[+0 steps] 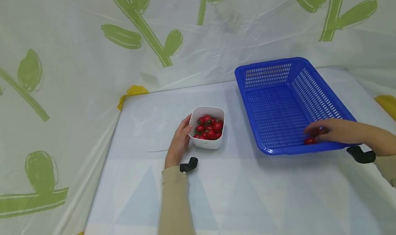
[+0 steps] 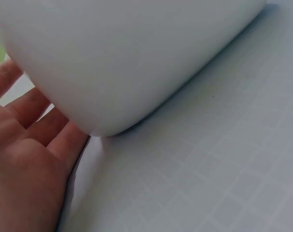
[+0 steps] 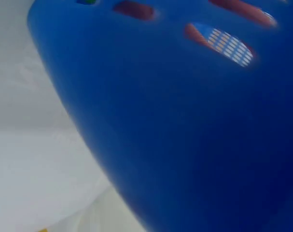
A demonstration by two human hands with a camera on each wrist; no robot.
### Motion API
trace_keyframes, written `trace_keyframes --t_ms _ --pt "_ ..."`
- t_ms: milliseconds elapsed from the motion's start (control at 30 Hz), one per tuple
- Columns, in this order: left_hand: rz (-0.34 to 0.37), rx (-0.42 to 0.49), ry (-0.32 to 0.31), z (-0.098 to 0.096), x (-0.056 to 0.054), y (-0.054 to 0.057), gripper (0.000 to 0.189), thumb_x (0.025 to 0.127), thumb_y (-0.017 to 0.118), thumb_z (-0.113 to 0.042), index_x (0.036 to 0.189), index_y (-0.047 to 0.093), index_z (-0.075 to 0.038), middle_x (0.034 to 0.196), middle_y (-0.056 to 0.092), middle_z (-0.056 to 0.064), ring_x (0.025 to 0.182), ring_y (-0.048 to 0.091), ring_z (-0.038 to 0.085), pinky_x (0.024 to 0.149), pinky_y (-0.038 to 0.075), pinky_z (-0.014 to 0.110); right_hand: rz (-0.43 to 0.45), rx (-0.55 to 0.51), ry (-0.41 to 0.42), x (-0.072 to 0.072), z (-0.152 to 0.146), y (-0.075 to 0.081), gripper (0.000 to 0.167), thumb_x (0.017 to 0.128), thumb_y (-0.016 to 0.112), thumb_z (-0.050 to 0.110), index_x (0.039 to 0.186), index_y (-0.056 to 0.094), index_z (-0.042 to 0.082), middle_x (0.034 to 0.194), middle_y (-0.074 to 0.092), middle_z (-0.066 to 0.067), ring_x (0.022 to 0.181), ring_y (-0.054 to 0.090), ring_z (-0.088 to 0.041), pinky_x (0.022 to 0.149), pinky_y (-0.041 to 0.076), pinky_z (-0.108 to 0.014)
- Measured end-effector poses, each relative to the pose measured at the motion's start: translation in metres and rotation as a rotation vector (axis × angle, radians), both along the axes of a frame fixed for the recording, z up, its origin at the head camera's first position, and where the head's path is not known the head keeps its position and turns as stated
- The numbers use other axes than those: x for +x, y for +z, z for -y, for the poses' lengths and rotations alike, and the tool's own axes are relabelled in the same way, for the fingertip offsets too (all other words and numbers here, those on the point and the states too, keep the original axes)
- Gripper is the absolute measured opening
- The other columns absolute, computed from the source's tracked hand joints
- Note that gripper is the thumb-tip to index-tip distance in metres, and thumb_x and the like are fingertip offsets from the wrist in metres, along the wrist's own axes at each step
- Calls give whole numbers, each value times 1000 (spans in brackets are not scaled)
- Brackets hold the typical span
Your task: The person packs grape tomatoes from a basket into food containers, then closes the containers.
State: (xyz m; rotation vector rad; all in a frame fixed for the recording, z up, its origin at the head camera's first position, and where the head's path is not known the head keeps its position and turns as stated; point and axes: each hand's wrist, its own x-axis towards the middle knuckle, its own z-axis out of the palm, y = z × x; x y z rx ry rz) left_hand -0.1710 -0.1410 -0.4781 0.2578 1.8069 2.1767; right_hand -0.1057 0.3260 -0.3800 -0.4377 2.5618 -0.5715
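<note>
Pale patterned table (image 1: 247, 193) with white bowl (image 1: 206, 144), blue basket (image 1: 278, 149), perhaps nothing else

Pale patterned table cover (image 1: 235, 193) beneath a white backdrop sheet (image 1: 77, 49) with green leaf prints

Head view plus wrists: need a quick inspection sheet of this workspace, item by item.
Surface: table with pale triangle-print cover.
Job's things: white bowl of cherry tomatoes; blue basket holding one tomato near its front rim.
Clutter: nothing seen.
Hands: left hand rests open against the bowl's side; right hand is inside the basket at the lone tomato, grip unclear.
Cables: nothing seen.
Surroundings: white sheeting with green leaf print.
</note>
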Motion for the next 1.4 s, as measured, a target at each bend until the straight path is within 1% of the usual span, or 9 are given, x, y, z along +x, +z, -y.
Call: trace_keyframes --t_ms 67,167,367,633,733,900,1067,1167,1400 --pt "5 13 6 0 -3 -5 45 92 46 -33 136 37 -26 139 33 -8 127 28 10 105 19 37 24 13 9 -2 1 0 28 84 59 14 111 59 7 106 60 0 95 55 -20 74 46 -22" --pt "8 22 11 1 -5 -10 47 90 49 -36 135 38 -27 139 33 -8 127 29 10 105 19 37 39 36 18 -4 4 -3 26 85 58 18 109 61 8 103 60 1 94 54 -19 77 47 -28" --pt "20 -1 5 1 -1 -2 42 94 43 -28 136 37 -26 139 33 -8 128 28 13 105 20 38 104 54 37 -9 9 -14 28 86 57 27 106 62 8 99 59 2 90 53 -18 78 45 -40" --pt "-1 -36 -4 -1 6 7 42 95 40 -26 137 35 -24 140 32 -7 129 26 15 105 21 37 105 69 98 -15 11 -20 25 81 64 26 102 62 13 94 57 6 86 50 -13 74 46 -33" --pt "-3 -36 2 -1 6 9 42 95 40 -26 137 35 -24 140 32 -7 129 26 15 105 21 38 99 54 91 -17 11 -19 23 80 64 24 101 62 14 92 56 5 83 50 -14 72 46 -31" --pt "1 -49 3 -1 6 9 41 96 39 -26 137 35 -25 140 32 -8 129 27 13 105 20 38 40 30 45 -16 8 -19 23 82 63 25 102 61 16 95 57 6 85 51 -13 72 46 -28" --pt "-6 -43 -2 -2 6 8 42 96 39 -26 137 34 -25 140 31 -8 128 27 11 105 20 37 -76 -57 19 -9 4 -17 19 85 60 22 104 61 17 99 58 8 89 53 -8 73 46 -22" --pt "-8 -37 -5 -2 6 7 42 96 39 -25 138 33 -24 140 31 -7 128 27 12 105 20 37 -94 -99 0 -5 5 -14 19 87 57 19 106 61 17 101 59 7 90 54 -5 73 47 -20" --pt "-1 -44 3 -1 6 9 43 95 40 -26 138 34 -24 140 31 -7 129 26 14 105 21 37 -160 -25 -55 -1 17 5 23 88 57 22 110 60 15 100 60 2 84 53 -14 66 47 -23"
